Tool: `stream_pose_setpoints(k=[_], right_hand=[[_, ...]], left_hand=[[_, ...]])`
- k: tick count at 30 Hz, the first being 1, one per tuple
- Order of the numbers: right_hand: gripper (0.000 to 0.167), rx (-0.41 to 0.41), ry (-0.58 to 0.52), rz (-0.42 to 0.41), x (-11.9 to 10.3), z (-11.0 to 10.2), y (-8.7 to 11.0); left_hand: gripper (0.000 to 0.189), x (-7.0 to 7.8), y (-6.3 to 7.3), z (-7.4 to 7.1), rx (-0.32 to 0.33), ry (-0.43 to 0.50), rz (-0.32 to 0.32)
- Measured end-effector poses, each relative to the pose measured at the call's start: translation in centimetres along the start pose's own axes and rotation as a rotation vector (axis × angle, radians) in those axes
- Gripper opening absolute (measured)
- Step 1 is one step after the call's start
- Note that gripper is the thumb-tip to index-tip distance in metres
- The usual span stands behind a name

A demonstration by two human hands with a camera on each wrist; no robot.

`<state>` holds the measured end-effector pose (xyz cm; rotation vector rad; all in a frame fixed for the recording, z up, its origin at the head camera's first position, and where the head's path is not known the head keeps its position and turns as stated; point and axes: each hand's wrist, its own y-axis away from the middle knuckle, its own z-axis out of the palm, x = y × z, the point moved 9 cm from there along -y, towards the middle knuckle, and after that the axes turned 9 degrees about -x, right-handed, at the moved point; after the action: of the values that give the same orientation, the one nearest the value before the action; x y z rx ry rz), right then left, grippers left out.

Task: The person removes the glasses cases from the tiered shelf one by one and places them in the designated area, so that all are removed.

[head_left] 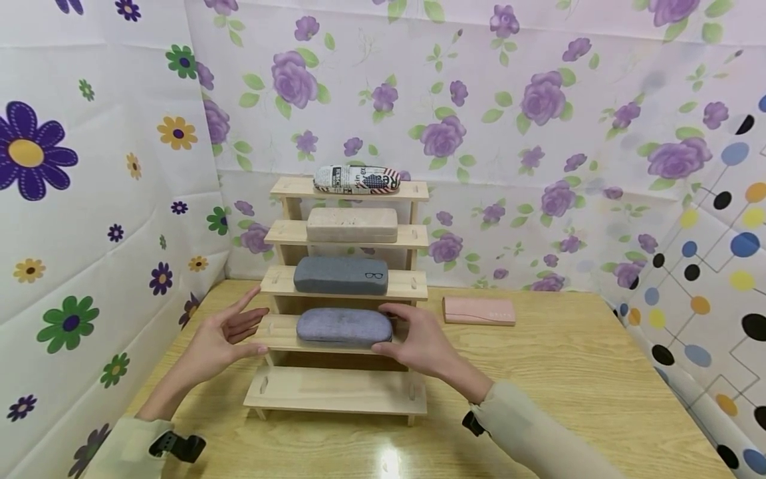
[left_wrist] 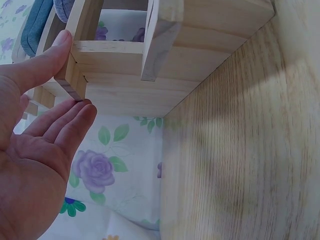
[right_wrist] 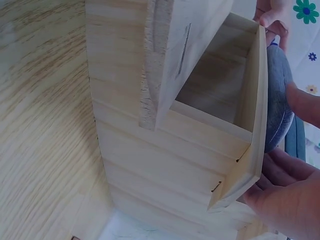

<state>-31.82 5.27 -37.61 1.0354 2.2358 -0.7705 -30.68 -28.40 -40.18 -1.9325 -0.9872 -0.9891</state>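
Observation:
A blue-purple glasses case (head_left: 344, 326) lies on the second tier from the bottom of a wooden tiered rack (head_left: 335, 389). My right hand (head_left: 423, 342) holds its right end, thumb at the front and fingers behind. In the right wrist view, the thumb presses on the same glasses case (right_wrist: 278, 97). Beside the left end of that tier is my left hand (head_left: 218, 339), fingers extended and slightly spread. The left wrist view shows its thumb (left_wrist: 42, 62) by the tier's edge, with the other fingers beyond; contact is hard to judge.
Above sit a grey-blue case (head_left: 341, 275), a cream case (head_left: 352, 225) and a newsprint-patterned case (head_left: 356, 179), one per tier. A pink flat case or wallet (head_left: 479, 311) lies on the wooden table (head_left: 538, 379) at the right. Patterned cloth hangs around.

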Motion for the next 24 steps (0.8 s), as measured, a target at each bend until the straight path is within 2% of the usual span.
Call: stream_pose_setpoints(k=[15,24], right_hand=[[0.061,-0.009,-0.017,0.008,0.12,0.31,-0.19],[0.061,-0.008,-0.030,0.009,0.26,-0.01,0.40]], left_hand=[[0.107,0.10,-0.05,-0.12,0.002,-0.011,-0.003],[0.107,0.05,0.00,-0.09,0.003,0.000,-0.002]])
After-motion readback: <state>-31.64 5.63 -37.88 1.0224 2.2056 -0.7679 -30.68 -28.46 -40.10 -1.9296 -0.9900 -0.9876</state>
